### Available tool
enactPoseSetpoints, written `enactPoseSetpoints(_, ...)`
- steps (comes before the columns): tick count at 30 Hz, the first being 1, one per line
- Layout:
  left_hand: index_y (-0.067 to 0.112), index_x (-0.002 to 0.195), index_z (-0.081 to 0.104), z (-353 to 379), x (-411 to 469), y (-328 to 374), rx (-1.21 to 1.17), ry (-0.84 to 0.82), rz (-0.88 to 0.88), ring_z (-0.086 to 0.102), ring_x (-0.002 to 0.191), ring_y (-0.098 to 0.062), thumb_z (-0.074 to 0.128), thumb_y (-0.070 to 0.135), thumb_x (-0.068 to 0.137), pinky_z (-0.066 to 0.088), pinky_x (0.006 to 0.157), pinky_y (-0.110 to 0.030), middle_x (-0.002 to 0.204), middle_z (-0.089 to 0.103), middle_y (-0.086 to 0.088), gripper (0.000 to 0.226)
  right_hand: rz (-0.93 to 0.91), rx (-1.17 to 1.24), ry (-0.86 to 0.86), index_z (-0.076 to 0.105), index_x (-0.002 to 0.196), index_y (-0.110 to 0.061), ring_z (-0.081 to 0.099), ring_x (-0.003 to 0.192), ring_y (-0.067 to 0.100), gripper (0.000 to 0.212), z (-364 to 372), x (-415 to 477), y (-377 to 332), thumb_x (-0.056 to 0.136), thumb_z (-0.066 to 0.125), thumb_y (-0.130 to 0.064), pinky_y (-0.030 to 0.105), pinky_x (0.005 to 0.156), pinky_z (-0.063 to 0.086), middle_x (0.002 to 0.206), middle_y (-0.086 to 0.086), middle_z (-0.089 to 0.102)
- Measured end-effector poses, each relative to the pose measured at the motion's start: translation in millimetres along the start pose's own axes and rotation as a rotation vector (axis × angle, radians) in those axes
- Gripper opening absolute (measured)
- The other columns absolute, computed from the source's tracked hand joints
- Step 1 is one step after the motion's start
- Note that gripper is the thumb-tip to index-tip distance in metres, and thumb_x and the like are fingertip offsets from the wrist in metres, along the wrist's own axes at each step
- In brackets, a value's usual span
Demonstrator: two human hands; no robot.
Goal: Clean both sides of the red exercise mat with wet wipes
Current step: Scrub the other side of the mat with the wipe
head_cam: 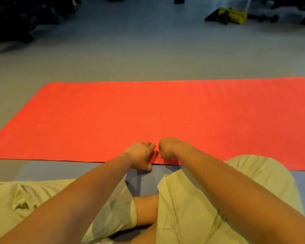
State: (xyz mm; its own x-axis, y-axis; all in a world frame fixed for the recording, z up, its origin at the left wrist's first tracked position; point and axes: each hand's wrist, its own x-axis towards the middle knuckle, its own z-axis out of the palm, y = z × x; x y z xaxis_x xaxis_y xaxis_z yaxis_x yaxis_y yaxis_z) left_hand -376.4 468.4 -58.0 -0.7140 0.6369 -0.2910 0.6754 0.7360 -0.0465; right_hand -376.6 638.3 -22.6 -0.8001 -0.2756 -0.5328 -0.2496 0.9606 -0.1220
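Red exercise mat (148, 111) lies flat on the floor (130, 59). Grip of left hand (141, 155) clenches its near edge; right hand (167, 148) curled, contents indeterminate. Likely risk: with hands this close together, the mat may fold unevenly if turned.

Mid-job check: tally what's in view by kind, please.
Red exercise mat: 1
Blue mat: 1
Hands: 2, left hand and right hand
Yellow equipment on the far floor: 1
Total: 5
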Motion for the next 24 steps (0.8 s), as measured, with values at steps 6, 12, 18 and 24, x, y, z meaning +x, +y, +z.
enactPoseSetpoints(6, 0.017, 0.121, 0.05, -6.7, -6.9, 1.2, 0.058, 0.063, 0.065, 0.055, 0.101, -0.031, 0.064, 0.03, 0.082, 0.039, 0.06, -0.039, 0.115, 0.053, -0.007, 0.043, 0.017, -0.019, -0.009, 0.062, 0.083, -0.021, 0.06, 0.074, 0.023, 0.03, -14.8, -18.9, -8.8, 0.074, 0.076, -0.046, 0.029, 0.058, 0.043, 0.077, -0.001, 0.061)
enactPoseSetpoints(12, 0.013, 0.121, 0.059, -31.6, -17.3, -18.8, 0.195, 0.049, 0.03, 0.06, 0.108, -0.036, 0.043, 0.027, 0.104, 0.051, 0.072, -0.046, 0.119, 0.056, -0.012, 0.027, 0.078, -0.257, 0.037, 0.066, 0.115, -0.019, 0.063, 0.114, 0.023, 0.023, -0.9, -25.9, -18.3, 0.091, 0.062, -0.02, 0.031, 0.077, 0.046, 0.117, 0.001, 0.065)
enactPoseSetpoints(18, 0.017, 0.125, 0.06, -79.4, -8.5, -19.5, 0.317, 0.003, 0.034, 0.064, 0.109, -0.035, 0.052, 0.013, 0.1, 0.048, 0.076, -0.043, 0.124, 0.056, -0.009, 0.026, 0.09, -0.333, 0.261, 0.069, 0.107, -0.019, 0.066, 0.107, 0.022, 0.021, -4.6, -31.9, -24.6, 0.095, 0.055, -0.01, 0.03, 0.074, 0.047, 0.115, 0.002, 0.069)
enactPoseSetpoints(24, 0.02, 0.128, 0.06, -86.8, -31.3, -57.5, 0.385, -0.015, -0.056, 0.066, 0.109, -0.035, 0.054, 0.011, 0.097, 0.043, 0.072, -0.041, 0.127, 0.056, -0.01, 0.033, 0.023, -0.296, 0.436, 0.058, 0.124, -0.008, 0.057, 0.115, 0.029, 0.028, 2.6, -13.8, -57.9, 0.096, 0.052, -0.008, 0.034, 0.085, 0.047, 0.125, 0.012, 0.059)
